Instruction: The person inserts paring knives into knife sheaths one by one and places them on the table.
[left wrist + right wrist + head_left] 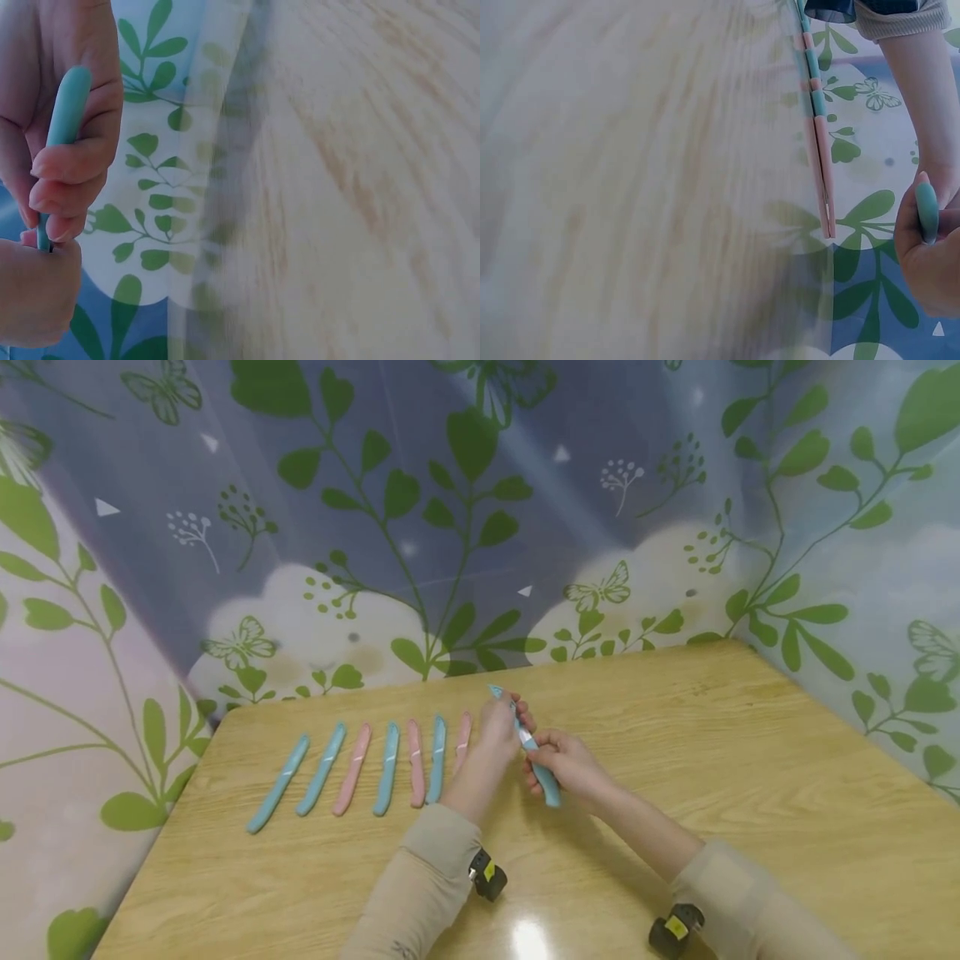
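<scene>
Above the table, both hands hold one small knife with a light-blue handle (546,787). My right hand (567,766) grips that handle, with its butt end pointing toward me. My left hand (501,722) holds the far part, where a light-blue sheath tip (495,691) sticks out beyond the fingers. Between the hands shows a short silver stretch of blade (526,737). In the left wrist view, the handle (69,112) lies in the curled fingers of the right hand (79,161), above the left fist (37,292). The left fingers hide most of the sheath.
Left of the hands, several sheathed knives lie in a row on the wooden table (720,760), among them a blue knife (279,783) and a pink knife (352,768). The left forearm partly covers the rightmost pink knife (462,739). A leaf-patterned curtain (480,527) borders the table's back.
</scene>
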`<state>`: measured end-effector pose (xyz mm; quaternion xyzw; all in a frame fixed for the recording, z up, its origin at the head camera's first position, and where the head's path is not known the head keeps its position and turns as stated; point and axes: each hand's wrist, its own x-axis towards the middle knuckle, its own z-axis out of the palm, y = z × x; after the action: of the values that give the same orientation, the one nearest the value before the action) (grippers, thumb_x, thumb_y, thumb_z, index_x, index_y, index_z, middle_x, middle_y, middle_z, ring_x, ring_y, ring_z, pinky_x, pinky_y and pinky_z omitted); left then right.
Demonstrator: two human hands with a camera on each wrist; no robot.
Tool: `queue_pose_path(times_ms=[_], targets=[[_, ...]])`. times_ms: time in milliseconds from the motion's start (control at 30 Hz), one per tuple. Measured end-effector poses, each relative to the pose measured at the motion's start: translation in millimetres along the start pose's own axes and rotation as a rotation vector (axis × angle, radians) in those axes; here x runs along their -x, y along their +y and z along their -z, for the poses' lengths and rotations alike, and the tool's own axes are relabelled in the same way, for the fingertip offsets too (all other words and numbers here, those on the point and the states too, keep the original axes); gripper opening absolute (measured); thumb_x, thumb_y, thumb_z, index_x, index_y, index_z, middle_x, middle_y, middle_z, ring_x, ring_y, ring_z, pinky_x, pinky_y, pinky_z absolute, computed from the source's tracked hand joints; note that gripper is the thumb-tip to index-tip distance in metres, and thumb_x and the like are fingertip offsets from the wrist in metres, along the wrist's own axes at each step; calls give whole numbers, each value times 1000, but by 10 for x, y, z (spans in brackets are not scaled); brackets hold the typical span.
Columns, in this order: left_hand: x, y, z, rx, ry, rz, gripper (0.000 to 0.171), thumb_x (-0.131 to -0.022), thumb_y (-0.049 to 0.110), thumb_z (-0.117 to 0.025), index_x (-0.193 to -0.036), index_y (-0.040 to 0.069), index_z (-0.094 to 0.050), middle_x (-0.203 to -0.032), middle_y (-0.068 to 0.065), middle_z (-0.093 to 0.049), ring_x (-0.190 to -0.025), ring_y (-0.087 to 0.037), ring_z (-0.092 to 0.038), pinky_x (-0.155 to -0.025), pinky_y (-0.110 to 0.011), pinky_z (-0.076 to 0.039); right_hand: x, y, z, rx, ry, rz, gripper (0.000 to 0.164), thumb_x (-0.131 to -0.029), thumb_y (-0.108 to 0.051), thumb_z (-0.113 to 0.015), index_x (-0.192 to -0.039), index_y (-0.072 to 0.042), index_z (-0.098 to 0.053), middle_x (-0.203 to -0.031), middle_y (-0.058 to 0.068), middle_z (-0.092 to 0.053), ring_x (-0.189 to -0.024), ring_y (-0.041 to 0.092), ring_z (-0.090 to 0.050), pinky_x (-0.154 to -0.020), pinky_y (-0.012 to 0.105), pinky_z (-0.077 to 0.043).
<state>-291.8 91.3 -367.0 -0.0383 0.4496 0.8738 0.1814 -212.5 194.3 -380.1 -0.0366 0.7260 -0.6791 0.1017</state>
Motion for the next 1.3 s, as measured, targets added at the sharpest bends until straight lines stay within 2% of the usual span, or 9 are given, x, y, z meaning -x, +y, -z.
queue_pose_path(times_ms=[267, 600, 800, 967, 1033, 1100, 1200, 1300], targets=[[33, -32, -42, -46, -11, 19, 22, -104, 22, -26, -89, 10, -38, -71, 2, -36, -58, -9, -33, -56, -20, -32, -10, 0, 31, -36, 20, -9, 21, -99, -8, -40, -110, 9, -40, -84, 11, -55, -67, 13, -58, -60, 23, -52], [61, -18, -64, -58, -8, 4, 22, -104, 21, -28, -90, 9, -40, -71, 1, -39, -57, -10, -35, -55, -20, -34, -34, -10, 60, -76, -10, -5, 18, -98, -9, -40, -106, 8, -40, -87, 11, -55, -69, 13, -58, -64, 24, -52], [67, -28, -33, -68, 4, 17, 22, -104, 23, -29, -96, 7, -41, -73, 0, -41, -61, -11, -39, -60, -22, -37, -44, -21, 30, -91, 9, -33, 20, -98, -7, -42, -107, 10, -41, -86, 9, -56, -70, 13, -58, -64, 23, -53], [69, 35, 25, -103, 1, 8, 21, -104, 22, -30, -95, 7, -43, -78, -3, -46, -68, -15, -45, -64, -24, -41, -118, -45, -3, -71, -17, -28, 23, -98, -7, -43, -108, 13, -43, -86, 11, -57, -71, 14, -61, -69, 27, -55], [65, 88, 37, -110, -4, 3, 21, -104, 20, -30, -95, 6, -44, -82, -6, -47, -71, -16, -47, -67, -25, -43, -169, -78, -9, -25, -18, -10, 21, -97, -7, -45, -106, 12, -44, -84, 12, -58, -68, 15, -62, -68, 30, -56], [55, 150, 45, -118, -5, -7, 22, -103, 19, -32, -95, 4, -45, -85, -8, -48, -74, -17, -48, -69, -24, -44, -222, -121, -16, 87, 4, 14, 19, -96, -8, -49, -101, 10, -47, -81, 12, -58, -65, 15, -62, -64, 32, -56], [43, 234, 78, -177, 6, -33, 27, -103, 18, -34, -102, -4, -50, -91, -9, -48, -77, -15, -47, -70, -23, -43, -294, -188, -43, 366, 51, 65, 19, -93, -14, -55, -94, 5, -55, -77, 10, -60, -59, 15, -59, -55, 31, -55], [39, 289, 169, -355, 40, -69, 34, -102, 20, -38, -111, -6, -56, -93, -6, -49, -77, -13, -44, -71, -22, -40, -348, -239, -97, 682, 62, 117, 21, -92, -20, -58, -86, 0, -61, -70, 7, -61, -53, 12, -55, -47, 26, -50]])
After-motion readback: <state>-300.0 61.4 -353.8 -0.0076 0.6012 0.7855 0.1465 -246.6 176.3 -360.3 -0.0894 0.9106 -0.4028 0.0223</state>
